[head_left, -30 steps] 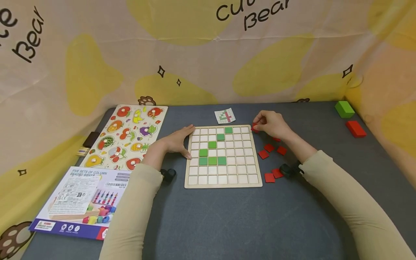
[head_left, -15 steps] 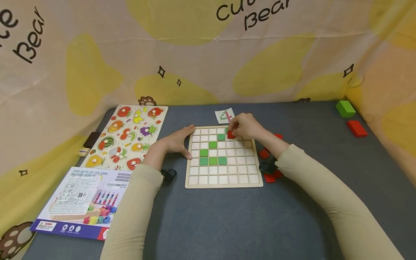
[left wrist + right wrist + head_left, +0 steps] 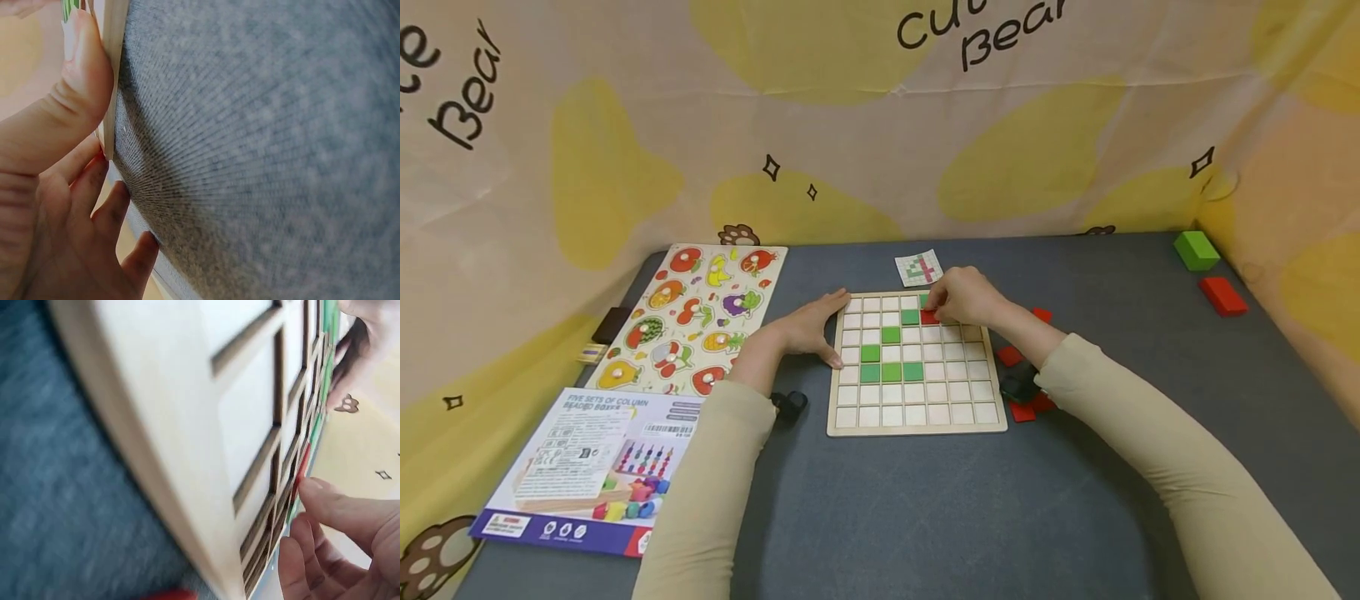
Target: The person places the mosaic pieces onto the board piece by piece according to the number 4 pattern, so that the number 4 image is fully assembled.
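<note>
A wooden grid board (image 3: 917, 432) with white squares lies on the dark table. Several green tiles (image 3: 891, 372) fill some of its squares. My left hand (image 3: 805, 327) rests along the board's left edge, fingers spread; in the left wrist view its thumb (image 3: 87, 75) lies against the frame. Over the upper right of the grid, my right hand (image 3: 966, 297) holds a red square tile (image 3: 928, 317) down at a square just below the top green one. In the right wrist view the thumb touches the red tile (image 3: 302, 467), and the other fingertips are partly hidden.
Loose red tiles (image 3: 1022, 412) lie right of the board, some under the right wrist. A small pattern card (image 3: 919, 267) sits behind it. Green (image 3: 1197, 252) and red blocks (image 3: 1222, 297) stand far right. A fruit puzzle board (image 3: 692, 308) and a printed box (image 3: 580, 471) occupy the left.
My right hand has carried the red tile leftward from beside the board to the upper grid and lowered it there. My left hand stays at the board's left edge.
</note>
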`<action>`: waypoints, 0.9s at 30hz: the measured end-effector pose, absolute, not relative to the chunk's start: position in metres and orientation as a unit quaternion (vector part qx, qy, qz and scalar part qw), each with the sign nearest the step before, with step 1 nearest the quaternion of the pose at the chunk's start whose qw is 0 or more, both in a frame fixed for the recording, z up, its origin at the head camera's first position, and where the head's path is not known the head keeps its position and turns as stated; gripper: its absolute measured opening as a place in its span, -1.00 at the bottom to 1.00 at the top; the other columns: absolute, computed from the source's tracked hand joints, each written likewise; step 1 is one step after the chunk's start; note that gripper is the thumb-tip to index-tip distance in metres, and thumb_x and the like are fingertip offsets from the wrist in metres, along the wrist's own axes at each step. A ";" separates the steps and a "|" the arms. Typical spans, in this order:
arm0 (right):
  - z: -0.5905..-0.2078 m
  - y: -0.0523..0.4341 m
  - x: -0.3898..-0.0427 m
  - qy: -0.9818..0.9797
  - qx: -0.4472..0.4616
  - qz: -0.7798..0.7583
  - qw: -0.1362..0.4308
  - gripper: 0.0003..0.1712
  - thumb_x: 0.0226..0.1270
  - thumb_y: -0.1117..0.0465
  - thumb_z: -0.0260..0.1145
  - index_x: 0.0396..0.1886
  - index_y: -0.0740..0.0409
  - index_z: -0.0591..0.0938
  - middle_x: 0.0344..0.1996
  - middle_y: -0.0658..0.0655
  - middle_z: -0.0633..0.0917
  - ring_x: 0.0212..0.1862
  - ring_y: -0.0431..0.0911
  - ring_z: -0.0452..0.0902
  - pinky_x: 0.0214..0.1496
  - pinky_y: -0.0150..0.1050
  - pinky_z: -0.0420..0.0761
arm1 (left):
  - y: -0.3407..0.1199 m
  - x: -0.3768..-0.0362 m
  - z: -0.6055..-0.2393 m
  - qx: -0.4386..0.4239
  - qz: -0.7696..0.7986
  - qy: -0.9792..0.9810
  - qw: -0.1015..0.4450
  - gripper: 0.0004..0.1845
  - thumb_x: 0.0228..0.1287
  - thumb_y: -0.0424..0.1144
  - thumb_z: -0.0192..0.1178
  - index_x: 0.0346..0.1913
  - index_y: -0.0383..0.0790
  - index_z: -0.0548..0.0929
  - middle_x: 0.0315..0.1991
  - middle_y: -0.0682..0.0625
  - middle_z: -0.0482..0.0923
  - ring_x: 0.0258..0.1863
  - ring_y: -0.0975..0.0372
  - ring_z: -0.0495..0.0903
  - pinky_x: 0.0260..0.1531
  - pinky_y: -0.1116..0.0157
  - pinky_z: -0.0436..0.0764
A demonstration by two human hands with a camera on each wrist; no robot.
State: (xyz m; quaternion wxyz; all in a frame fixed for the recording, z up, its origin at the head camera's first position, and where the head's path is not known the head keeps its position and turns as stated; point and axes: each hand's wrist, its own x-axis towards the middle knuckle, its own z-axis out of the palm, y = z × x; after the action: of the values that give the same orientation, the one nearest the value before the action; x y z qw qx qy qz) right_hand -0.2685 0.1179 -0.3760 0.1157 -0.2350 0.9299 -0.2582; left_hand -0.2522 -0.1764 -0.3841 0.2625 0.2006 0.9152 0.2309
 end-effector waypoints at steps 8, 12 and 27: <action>-0.368 0.164 -0.278 0.929 -0.239 -0.258 0.114 -0.75 0.25 0.29 0.39 -0.07 0.15 0.77 -0.23 0.20 0.76 -0.14 0.04 0.66 -0.17 -0.19 0.60 | -0.176 -0.252 -0.385 0.199 0.232 0.916 0.258 0.25 -0.03 -0.21 0.55 0.60 -0.18 -0.11 0.65 -0.08 -0.29 0.64 -0.08 -0.29 0.59 -0.12 -0.12; -0.365 0.201 -0.285 0.928 -0.219 -0.256 0.157 -0.71 0.27 0.28 0.38 0.00 0.14 0.74 -0.10 0.20 0.75 0.01 0.07 0.65 0.05 -0.03 0.63 | -0.176 -0.252 -0.384 0.197 0.230 0.918 0.257 0.25 -0.03 -0.20 0.55 0.61 -0.16 -0.12 0.65 -0.07 -0.29 0.64 -0.07 -0.29 0.58 -0.13 -0.12; -0.372 0.276 -0.288 0.864 -0.198 -0.316 0.339 -0.46 0.07 0.52 0.39 0.13 0.29 0.63 -0.15 0.17 0.38 -0.14 -0.03 0.24 -0.27 -0.34 0.43 | -0.177 -0.251 -0.386 0.198 0.227 0.918 0.256 0.24 -0.03 -0.21 0.54 0.60 -0.19 -0.11 0.65 -0.09 -0.29 0.64 -0.08 -0.29 0.59 -0.12 -0.12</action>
State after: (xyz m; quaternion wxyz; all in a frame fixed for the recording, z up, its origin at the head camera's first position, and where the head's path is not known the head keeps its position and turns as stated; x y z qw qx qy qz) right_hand -0.2876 0.2760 -0.3719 0.3392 -0.1982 0.8637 -0.3158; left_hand -0.2512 -0.1769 -0.3857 0.2557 0.1983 0.9185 0.2275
